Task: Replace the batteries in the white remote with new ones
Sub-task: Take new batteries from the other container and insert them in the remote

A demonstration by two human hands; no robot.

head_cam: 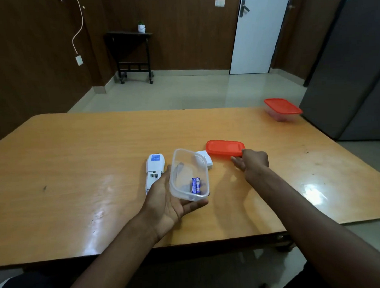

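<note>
The white remote (153,170) lies face down on the wooden table (77,158), its battery bay open and seemingly without batteries. My left hand (165,200) holds a clear plastic container (186,165) tilted up, just right of the remote. Two blue batteries (196,185) lie in its lower end. Behind the container rests a small white piece (205,159), probably the remote's battery cover. My right hand (251,161) grips the near right corner of a red lid (224,148), which lies flat on the table.
A second clear container with a red lid (281,109) stands at the table's far right corner, beside a grey cabinet (350,73). Beyond the table are open floor, a black side table (132,53) and a white door (258,31).
</note>
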